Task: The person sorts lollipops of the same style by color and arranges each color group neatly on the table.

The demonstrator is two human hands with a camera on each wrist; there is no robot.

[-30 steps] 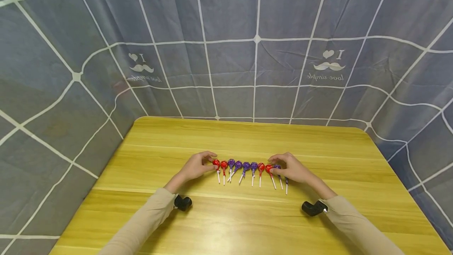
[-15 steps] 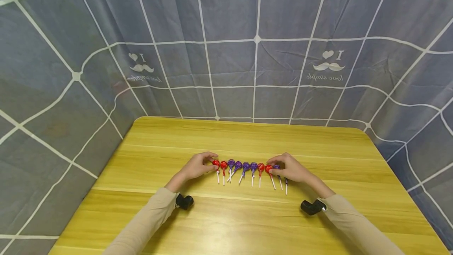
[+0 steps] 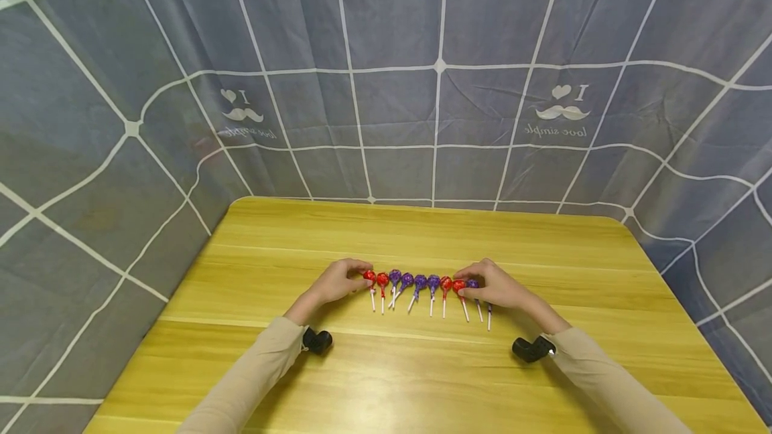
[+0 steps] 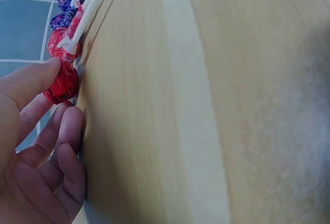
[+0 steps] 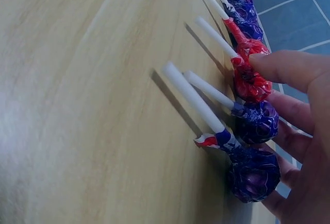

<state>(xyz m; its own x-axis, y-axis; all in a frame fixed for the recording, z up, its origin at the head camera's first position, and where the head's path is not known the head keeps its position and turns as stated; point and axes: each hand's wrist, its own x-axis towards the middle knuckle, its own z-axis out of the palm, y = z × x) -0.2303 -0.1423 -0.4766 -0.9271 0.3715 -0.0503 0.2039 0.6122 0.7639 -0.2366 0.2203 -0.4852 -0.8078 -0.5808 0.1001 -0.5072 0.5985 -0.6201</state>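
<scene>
Red and purple lollipops [image 3: 420, 282], head view: ten in one row on the wood counter [image 3: 374, 374]. Four red, six purple. From the left: two red, four purple, two red, two purple, the last partly hidden by the right hand [image 3: 499, 286]. White sticks point toward the person. Left hand [image 3: 334, 282] at the row's other end. Two beige sleeves [image 3: 253, 364], grey gridded curtain [image 3: 392, 109] behind.

Left wrist view: left hand pinches the end red lollipop [image 4: 63, 84], thumb on its head; second red touching it, purples beyond, too bunched to count.

Right wrist view: right hand pinches the inner red lollipop [image 5: 252, 86], other fingers behind two purple heads [image 5: 253, 177].
</scene>
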